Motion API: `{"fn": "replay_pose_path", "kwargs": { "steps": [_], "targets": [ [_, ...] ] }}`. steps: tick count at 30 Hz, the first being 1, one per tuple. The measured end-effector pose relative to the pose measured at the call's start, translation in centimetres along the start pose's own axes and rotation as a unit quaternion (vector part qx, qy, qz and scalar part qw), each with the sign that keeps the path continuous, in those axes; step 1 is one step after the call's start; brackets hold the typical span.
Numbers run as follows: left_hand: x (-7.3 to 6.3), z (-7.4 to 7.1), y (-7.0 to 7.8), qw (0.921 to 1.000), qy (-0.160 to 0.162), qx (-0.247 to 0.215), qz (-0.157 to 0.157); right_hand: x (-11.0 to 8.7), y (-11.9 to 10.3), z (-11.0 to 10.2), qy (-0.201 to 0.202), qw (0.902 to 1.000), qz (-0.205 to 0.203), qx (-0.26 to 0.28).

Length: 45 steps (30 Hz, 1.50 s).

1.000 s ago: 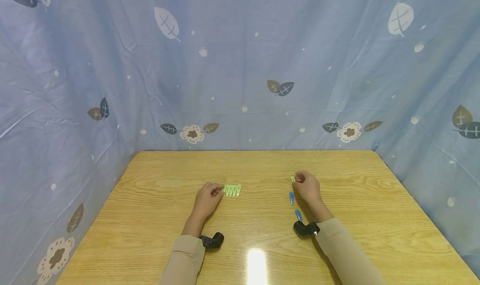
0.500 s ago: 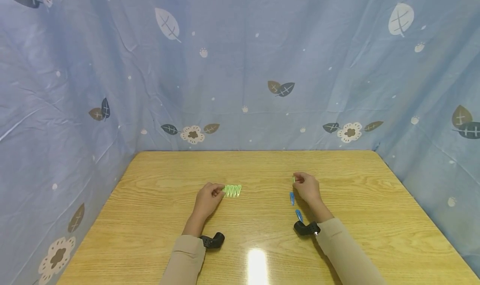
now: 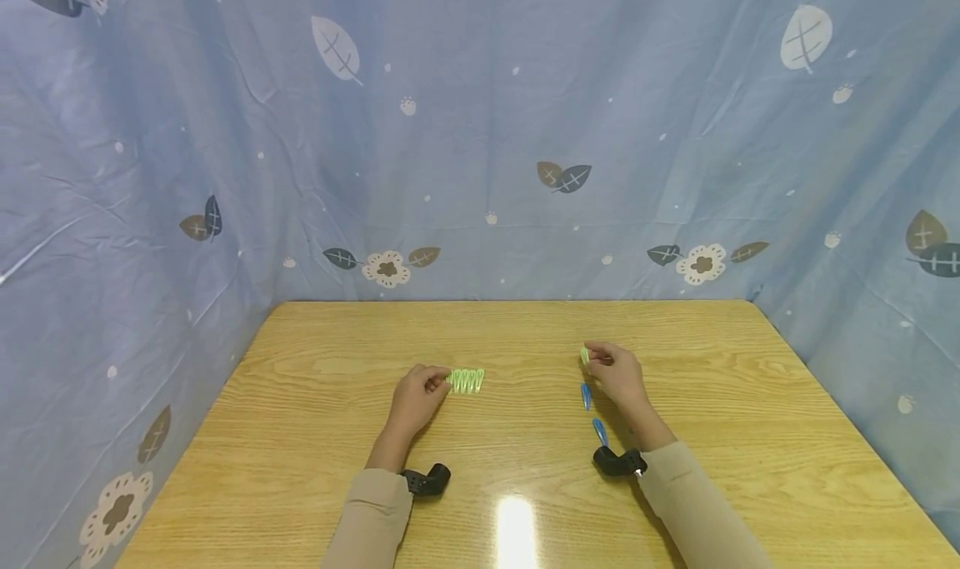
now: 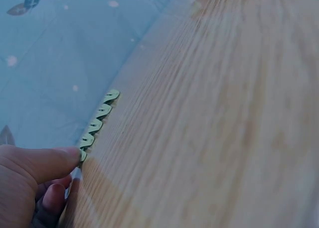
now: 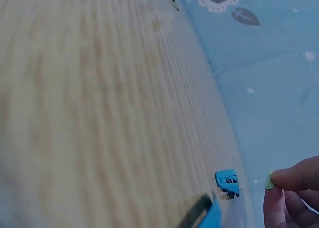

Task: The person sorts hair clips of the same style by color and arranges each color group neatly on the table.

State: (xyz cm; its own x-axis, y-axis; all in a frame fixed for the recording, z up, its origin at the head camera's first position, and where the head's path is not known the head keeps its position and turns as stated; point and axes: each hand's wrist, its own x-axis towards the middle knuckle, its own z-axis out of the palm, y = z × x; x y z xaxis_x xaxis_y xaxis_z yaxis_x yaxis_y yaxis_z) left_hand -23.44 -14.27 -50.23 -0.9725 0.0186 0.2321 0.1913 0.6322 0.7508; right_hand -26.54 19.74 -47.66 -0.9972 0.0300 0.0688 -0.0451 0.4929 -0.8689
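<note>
Five fingers of my left hand (image 3: 415, 398) are bent at the left end of a row of several light green snap hair clips (image 3: 468, 381). In the left wrist view, the thumb (image 4: 57, 161) pinches the nearest green clip (image 4: 83, 155); the other clips line up beyond it. My right hand (image 3: 617, 373) holds a single green hair clip (image 3: 584, 355) between thumb and forefinger. That held clip (image 5: 269, 179) shows against the cloth in the right wrist view. Two blue hair clips, one farther (image 3: 586, 396) and one nearer (image 3: 599, 431), lie on the table beside my right forearm.
The wooden table (image 3: 517, 436) reaches back to a blue patterned curtain (image 3: 480, 136), which also hangs along both sides. Black wrist cameras sit on the left wrist (image 3: 427, 480) and right wrist (image 3: 618, 461). A bright reflection lies at the front.
The green clip in my right fingers has turned and shows more than half a second ago, with the right hand shifting only slightly. My left hand stays at the end of the green row.
</note>
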Motion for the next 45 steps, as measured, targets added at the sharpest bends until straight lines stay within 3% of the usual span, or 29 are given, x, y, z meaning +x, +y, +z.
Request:
{"fn": "replay_pose_path", "kwargs": {
  "steps": [11, 20, 29, 38, 45],
  "targets": [
    [0.0, 0.1, 0.0, 1.0000, 0.000, -0.002, 0.003, -1.0, -0.3, -1.2, -0.020, 0.9972, 0.008, 0.071],
    [0.0, 0.0, -0.2, 1.0000, 0.005, -0.004, 0.006, -2.1, -2.2, -0.7, -0.034, 0.9949, -0.034, 0.089],
    [0.1, 0.1, -0.1, 0.9999, 0.003, -0.005, -0.009, -3.3, -3.7, 1.9, -0.068, 0.9883, -0.039, 0.131],
    [0.0, 0.1, 0.1, 1.0000, -0.003, -0.004, -0.005, -3.4, -4.2, 6.1, -0.062, 0.9877, -0.051, 0.135],
    [0.0, 0.0, 0.1, 1.0000, -0.001, 0.001, -0.008, -3.7, -5.8, 8.8, -0.074, 0.9834, -0.032, 0.163]
  ]
}}
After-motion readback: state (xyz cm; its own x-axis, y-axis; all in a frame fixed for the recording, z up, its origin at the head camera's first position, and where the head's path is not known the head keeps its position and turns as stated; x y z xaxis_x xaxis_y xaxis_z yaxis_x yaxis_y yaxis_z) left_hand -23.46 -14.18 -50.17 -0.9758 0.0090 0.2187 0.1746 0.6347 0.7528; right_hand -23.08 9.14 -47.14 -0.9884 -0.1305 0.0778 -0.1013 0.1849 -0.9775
